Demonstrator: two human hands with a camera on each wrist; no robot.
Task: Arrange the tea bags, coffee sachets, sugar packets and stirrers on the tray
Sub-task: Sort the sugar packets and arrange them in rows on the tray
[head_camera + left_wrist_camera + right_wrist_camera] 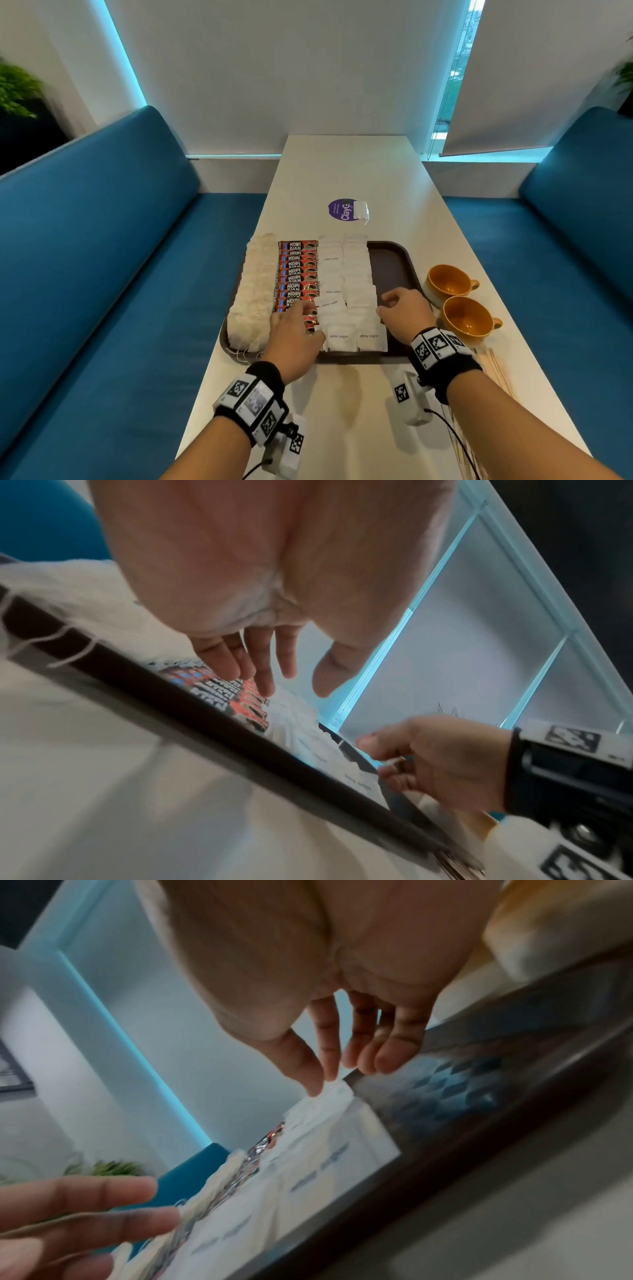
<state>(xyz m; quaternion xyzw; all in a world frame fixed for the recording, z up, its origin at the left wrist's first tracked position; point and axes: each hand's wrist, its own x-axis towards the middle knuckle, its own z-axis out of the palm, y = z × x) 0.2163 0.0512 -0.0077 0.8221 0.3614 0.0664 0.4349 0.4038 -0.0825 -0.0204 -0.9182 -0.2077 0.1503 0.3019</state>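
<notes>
A dark brown tray holds a column of tea bags at its left, a row of red coffee sachets, then two columns of white sugar packets. My left hand lies with straight fingers on the near coffee sachets, beside a tilted sugar packet. My right hand has loosely bent fingers, and their tips touch the right edge of the sugar packets. It holds nothing that I can see. Wooden stirrers lie on the table right of the tray, partly hidden by my right wrist.
Two orange cups stand right of the tray. One white packet lies beyond the tray beside a purple sticker. The tray's right strip is bare. Blue benches flank the narrow white table.
</notes>
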